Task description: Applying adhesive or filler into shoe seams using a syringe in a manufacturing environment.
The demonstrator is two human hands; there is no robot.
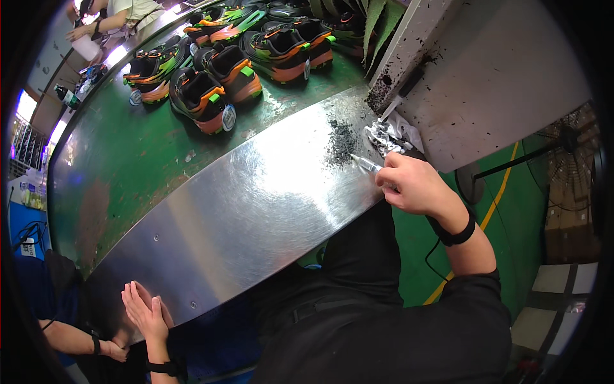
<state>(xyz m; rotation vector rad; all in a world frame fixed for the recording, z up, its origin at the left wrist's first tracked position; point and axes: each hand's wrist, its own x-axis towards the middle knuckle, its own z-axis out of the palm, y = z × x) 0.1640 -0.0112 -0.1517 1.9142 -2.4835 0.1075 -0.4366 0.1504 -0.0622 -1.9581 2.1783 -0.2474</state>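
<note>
My right hand (412,182) is closed round a slim pen-shaped tool (366,163) with a pale, shiny barrel. Its pointed tip is at the edge of a scatter of black crumbs (342,142) on the metal strip (224,224) of the bench; whether it touches the metal I cannot tell. Down at the strip's lower left, my left hand (146,312) lies with fingers stretched out and nothing in it. Beyond the tool is a crumpled white cloth or paper (393,134), with a black-handled tool (409,86) leaning by it.
Several black, orange and green shoes (220,70) stand on the green bench top (141,173). A grey panel (486,77) rises at right, beside a fan (566,141). Another person's hand (115,349) is near my left hand; a further person (121,19) is at far left.
</note>
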